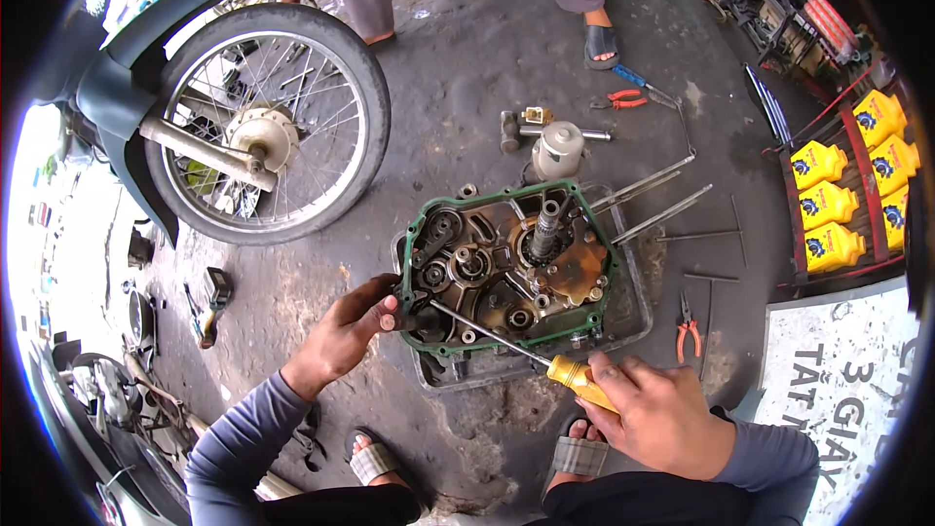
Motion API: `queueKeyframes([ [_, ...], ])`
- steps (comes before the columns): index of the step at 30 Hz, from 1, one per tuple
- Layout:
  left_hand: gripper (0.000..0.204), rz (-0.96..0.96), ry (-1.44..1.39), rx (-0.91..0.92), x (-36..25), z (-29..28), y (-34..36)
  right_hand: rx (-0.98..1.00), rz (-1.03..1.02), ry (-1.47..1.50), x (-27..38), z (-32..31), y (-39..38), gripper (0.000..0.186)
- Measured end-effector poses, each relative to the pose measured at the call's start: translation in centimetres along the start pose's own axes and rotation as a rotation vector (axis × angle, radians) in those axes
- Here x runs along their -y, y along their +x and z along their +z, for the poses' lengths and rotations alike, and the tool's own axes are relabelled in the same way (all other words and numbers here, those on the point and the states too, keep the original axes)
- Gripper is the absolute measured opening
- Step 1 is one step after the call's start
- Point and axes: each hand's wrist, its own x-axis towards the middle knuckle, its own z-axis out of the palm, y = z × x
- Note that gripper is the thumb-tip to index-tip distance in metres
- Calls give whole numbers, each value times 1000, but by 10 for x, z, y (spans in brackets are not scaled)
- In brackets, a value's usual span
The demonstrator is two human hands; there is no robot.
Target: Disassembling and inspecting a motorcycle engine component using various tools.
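An opened motorcycle engine case (502,282) lies with its gears and shafts facing up, its rim edged in green. It rests on a shallow tray (638,307). My left hand (346,331) is closed on the case's near left corner, thumb and fingers around the edge. In my right hand (667,414) is a screwdriver (577,382), gripped by its yellow handle. Its long shaft slants across the near part of the case, and the tip reaches the inner left edge close to my left fingers. What the tip touches is too small to tell.
A motorcycle front wheel (268,131) stands at far left. Beyond the case are a metal cylinder (560,151), a hammer (509,131) and red-handled pliers (623,99). Orange-handled pliers (689,331) and T-handle wrenches (711,278) lie right, near yellow bottles (833,248). Another person's foot (599,39) is ahead.
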Motion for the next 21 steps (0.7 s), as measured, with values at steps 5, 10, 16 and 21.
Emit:
queueKeyframes([
  [5,51,-15,-48,-3,12,-1,5,-66,-110,-214,8,-6,-2,34],
  [10,58,24,-124,1,17,2,4,40,-15,15,4,8,-5,40],
  [16,54,17,-219,-29,29,6,4,-32,-48,77,-9,33,-10,42],
  [21,52,25,-258,11,36,1,8,-63,-72,-3,-15,35,-12,43],
])
